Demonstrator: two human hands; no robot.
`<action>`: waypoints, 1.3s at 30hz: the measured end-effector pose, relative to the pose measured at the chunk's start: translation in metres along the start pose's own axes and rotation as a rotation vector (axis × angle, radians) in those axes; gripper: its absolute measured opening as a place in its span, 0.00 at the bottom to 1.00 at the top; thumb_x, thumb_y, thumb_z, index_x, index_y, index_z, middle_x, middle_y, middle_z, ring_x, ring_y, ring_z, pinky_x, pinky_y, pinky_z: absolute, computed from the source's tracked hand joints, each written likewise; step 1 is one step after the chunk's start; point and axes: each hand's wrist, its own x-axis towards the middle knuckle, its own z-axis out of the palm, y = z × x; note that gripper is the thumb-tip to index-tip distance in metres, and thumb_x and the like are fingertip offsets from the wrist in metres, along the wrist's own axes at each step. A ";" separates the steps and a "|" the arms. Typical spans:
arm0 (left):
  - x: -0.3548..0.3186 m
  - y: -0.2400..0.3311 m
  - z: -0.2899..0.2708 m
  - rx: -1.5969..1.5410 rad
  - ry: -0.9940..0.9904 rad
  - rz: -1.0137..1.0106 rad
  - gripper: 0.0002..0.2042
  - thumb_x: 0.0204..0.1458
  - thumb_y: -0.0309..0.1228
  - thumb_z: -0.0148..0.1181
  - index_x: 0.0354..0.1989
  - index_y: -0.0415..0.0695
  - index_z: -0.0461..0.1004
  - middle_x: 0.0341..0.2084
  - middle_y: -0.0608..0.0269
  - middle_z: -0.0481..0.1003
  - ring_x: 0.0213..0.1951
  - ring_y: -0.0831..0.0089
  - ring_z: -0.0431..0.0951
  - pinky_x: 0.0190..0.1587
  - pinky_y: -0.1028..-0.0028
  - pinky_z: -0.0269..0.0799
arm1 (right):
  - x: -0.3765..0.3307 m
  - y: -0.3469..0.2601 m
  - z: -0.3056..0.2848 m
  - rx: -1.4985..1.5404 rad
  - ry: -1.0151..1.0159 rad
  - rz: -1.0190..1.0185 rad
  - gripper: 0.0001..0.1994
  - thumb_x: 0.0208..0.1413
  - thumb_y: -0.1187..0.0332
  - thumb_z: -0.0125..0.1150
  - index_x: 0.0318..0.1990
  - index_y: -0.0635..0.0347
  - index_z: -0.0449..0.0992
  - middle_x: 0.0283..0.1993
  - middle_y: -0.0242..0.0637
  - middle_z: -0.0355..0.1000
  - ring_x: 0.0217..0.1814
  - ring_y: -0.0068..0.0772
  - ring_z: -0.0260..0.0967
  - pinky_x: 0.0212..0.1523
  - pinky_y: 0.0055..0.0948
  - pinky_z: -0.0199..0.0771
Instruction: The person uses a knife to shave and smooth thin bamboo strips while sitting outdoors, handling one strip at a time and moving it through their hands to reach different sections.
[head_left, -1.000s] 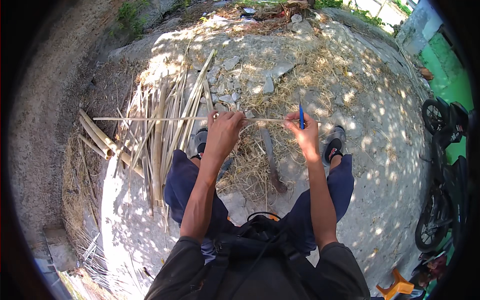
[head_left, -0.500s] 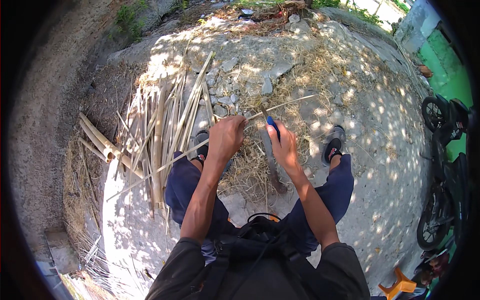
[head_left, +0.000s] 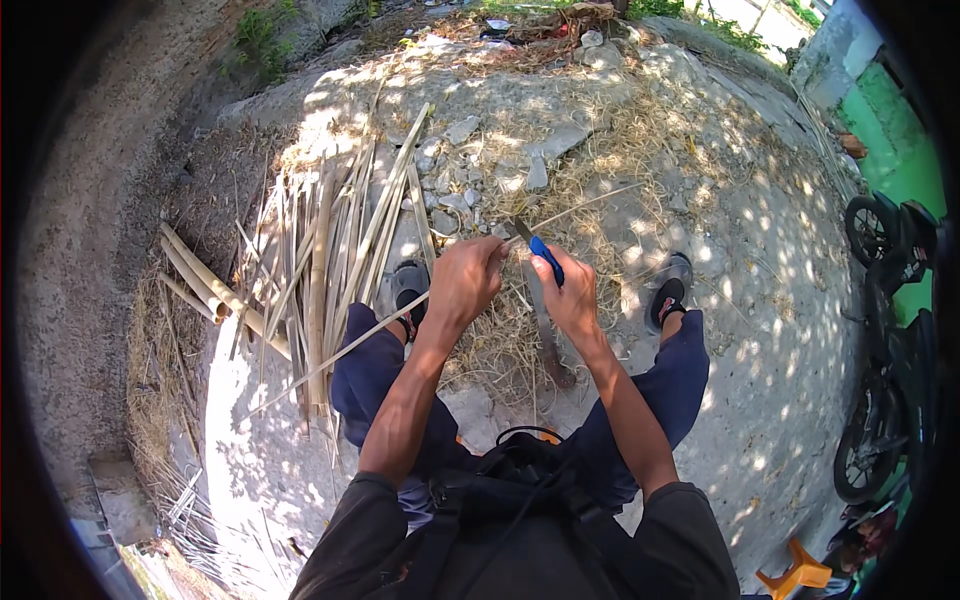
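Between the knees: long thin pale bamboo strip (head_left: 400,318) runs 8-to-2 o'clock, left hand (head_left: 465,283) fisted around it; right hand (head_left: 572,298), at 3 o'clock, grips blue-handled knife (head_left: 546,258).

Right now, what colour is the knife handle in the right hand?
Blue: the knife handle in the right hand, head view.

1. Pale concrete ground (head_left: 700,330), sun-dappled, cracked and rubbly toward twelve o'clock.
2. Bundle of split bamboo strips (head_left: 330,260) fanned out at ten o'clock, resting flat.
3. Thicker bamboo poles (head_left: 205,285) at nine o'clock, beside the strips.
4. Dry straw-like shavings (head_left: 500,350) heaped at centre.
5. Broken stone chunks (head_left: 545,160) scattered at twelve.
6. Motorbike (head_left: 890,330) parked at three o'clock.
7. Orange stool (head_left: 795,580) at five o'clock.
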 end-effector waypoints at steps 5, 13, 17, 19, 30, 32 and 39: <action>-0.001 0.000 -0.002 0.004 0.001 -0.005 0.06 0.62 0.25 0.60 0.37 0.39 0.82 0.33 0.46 0.84 0.37 0.43 0.84 0.41 0.49 0.79 | 0.004 0.002 -0.003 -0.040 0.060 0.005 0.19 0.73 0.54 0.60 0.51 0.64 0.82 0.31 0.52 0.79 0.32 0.58 0.80 0.36 0.47 0.77; -0.016 -0.011 -0.043 0.116 -0.062 -0.138 0.08 0.63 0.28 0.61 0.38 0.38 0.86 0.30 0.44 0.84 0.35 0.43 0.85 0.41 0.53 0.78 | 0.027 0.110 -0.042 -0.066 0.327 0.396 0.20 0.73 0.52 0.61 0.45 0.63 0.85 0.23 0.41 0.72 0.24 0.38 0.68 0.31 0.41 0.65; -0.019 -0.039 -0.060 0.260 -0.183 -0.231 0.12 0.64 0.33 0.60 0.39 0.40 0.87 0.30 0.44 0.83 0.34 0.42 0.84 0.39 0.50 0.77 | 0.021 0.188 -0.061 -0.065 0.357 0.535 0.21 0.73 0.51 0.61 0.43 0.63 0.86 0.23 0.33 0.70 0.27 0.26 0.65 0.31 0.34 0.61; -0.022 -0.040 -0.057 0.234 -0.128 -0.237 0.11 0.64 0.34 0.61 0.39 0.40 0.87 0.30 0.43 0.83 0.35 0.41 0.83 0.39 0.49 0.76 | 0.009 0.164 -0.049 0.337 0.386 0.525 0.22 0.73 0.50 0.60 0.43 0.64 0.86 0.25 0.28 0.70 0.30 0.20 0.63 0.33 0.30 0.61; -0.010 -0.014 -0.025 0.123 -0.156 -0.067 0.07 0.62 0.33 0.65 0.38 0.43 0.85 0.33 0.50 0.84 0.39 0.46 0.84 0.41 0.49 0.79 | 0.024 0.039 -0.018 0.292 0.185 0.312 0.17 0.67 0.65 0.73 0.58 0.61 0.81 0.42 0.32 0.83 0.44 0.23 0.78 0.48 0.28 0.75; -0.008 -0.012 -0.027 0.110 -0.199 -0.042 0.10 0.63 0.36 0.66 0.42 0.43 0.84 0.34 0.51 0.84 0.40 0.47 0.85 0.42 0.50 0.80 | 0.023 0.041 -0.018 0.505 0.227 0.358 0.15 0.61 0.66 0.79 0.52 0.62 0.84 0.42 0.33 0.83 0.44 0.23 0.79 0.49 0.27 0.76; -0.007 0.003 -0.004 -0.060 -0.054 -0.019 0.13 0.63 0.40 0.69 0.46 0.42 0.82 0.36 0.53 0.85 0.38 0.48 0.86 0.41 0.53 0.81 | 0.018 0.030 -0.027 0.642 0.220 0.392 0.14 0.62 0.70 0.77 0.52 0.61 0.82 0.40 0.30 0.84 0.30 0.10 0.67 0.25 0.18 0.57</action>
